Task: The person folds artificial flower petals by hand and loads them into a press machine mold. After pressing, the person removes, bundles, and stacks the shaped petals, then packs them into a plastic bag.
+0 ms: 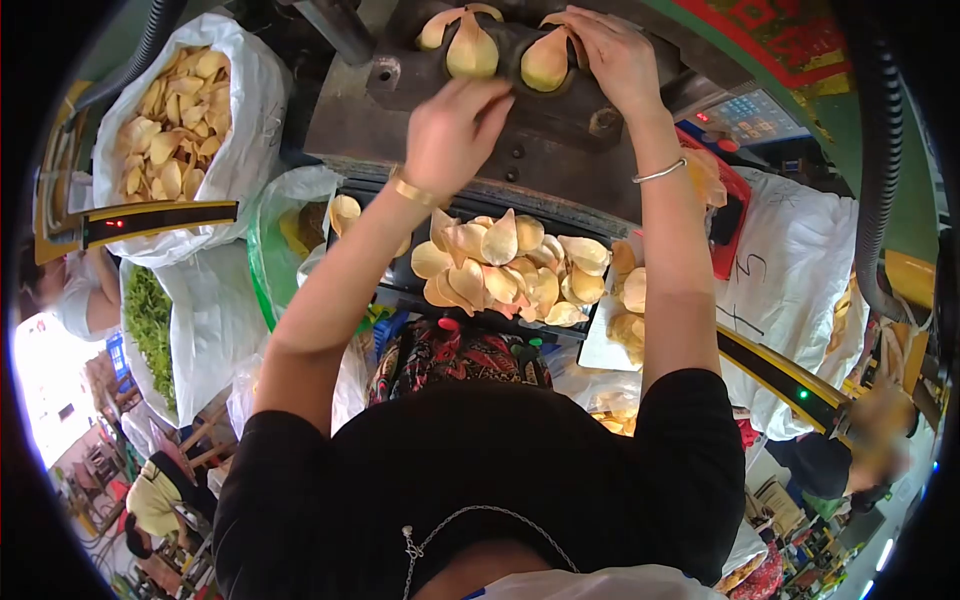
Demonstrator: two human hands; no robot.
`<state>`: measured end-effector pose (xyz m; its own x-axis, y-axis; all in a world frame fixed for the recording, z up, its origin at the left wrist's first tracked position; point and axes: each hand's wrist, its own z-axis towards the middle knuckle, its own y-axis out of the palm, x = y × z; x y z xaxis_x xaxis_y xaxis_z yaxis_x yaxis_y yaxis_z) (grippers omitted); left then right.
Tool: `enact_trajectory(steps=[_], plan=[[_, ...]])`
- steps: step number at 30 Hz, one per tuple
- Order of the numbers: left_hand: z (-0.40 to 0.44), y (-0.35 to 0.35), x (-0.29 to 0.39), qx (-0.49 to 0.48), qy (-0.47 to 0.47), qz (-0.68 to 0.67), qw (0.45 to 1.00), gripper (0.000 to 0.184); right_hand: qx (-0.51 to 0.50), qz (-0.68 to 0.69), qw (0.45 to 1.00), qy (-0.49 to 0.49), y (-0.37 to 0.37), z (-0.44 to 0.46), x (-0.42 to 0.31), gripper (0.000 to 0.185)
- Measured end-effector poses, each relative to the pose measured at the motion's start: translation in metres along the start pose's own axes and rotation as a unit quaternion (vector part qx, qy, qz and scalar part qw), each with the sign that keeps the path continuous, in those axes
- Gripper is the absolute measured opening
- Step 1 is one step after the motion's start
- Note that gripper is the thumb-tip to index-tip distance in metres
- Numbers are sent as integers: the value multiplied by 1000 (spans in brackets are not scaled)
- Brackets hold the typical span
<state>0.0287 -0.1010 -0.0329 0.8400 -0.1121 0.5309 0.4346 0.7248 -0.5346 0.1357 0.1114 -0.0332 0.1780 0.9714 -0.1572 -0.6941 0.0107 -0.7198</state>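
Observation:
Two cream petals with greenish-yellow bases, the left petal (472, 50) and the right petal (545, 62), lie on a dark metal mould (420, 115) at the top of the view. More petal edges show behind them. My right hand (615, 62), a bangle on its wrist, has its fingers closed at the edge of a petal beside the right one. My left hand (448, 135) is just in front of the left petal; its fingers are smeared by motion, so any hold cannot be made out. Nearer my body, a pile of loose petals (505, 265) lies on a dark tray.
A white sack (255, 95) full of petals stands at the left, above a bag of green pieces (150, 330). Yellow-black sensor bars (160, 222) flank both sides. At the right are a control panel (750, 118) and a white sack (800, 230). Other people sit further off.

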Motion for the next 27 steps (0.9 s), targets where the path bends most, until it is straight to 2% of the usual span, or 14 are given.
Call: enact_trajectory(steps=[2, 3, 6, 11, 14, 15, 18, 23, 26, 27], plan=[[43, 21, -3, 34, 23, 28, 999, 15, 72, 5, 994, -77, -6, 7, 3, 21], [56, 27, -7, 36, 28, 26, 999, 15, 75, 1, 994, -78, -7, 7, 3, 21], [81, 45, -12, 35, 68, 95, 993, 15, 41, 0, 999, 8, -1, -4, 1, 21], [88, 50, -17, -7, 120, 157, 980, 14, 57, 22, 998, 2, 4, -5, 8, 18], [89, 49, -17, -17, 153, 196, 968, 13, -36, -12, 995, 93, 1, -9, 3, 18], [91, 48, -17, -17, 157, 193, 968, 13, -34, -15, 995, 96, -1, -8, 1, 18], [93, 48, -16, -64, 147, 212, 964, 13, -97, -6, 974, 205, -7, -6, -7, 20], [101, 47, -17, -73, 131, 186, 971, 14, -122, -8, 968, 217, -8, -2, -9, 22], [110, 46, -19, -163, 63, 166, 971, 14, -163, -16, 958, 237, -4, -2, -9, 23], [108, 45, -18, -164, 64, 166, 970, 14, -162, -16, 958, 238, -3, -4, -10, 23]])
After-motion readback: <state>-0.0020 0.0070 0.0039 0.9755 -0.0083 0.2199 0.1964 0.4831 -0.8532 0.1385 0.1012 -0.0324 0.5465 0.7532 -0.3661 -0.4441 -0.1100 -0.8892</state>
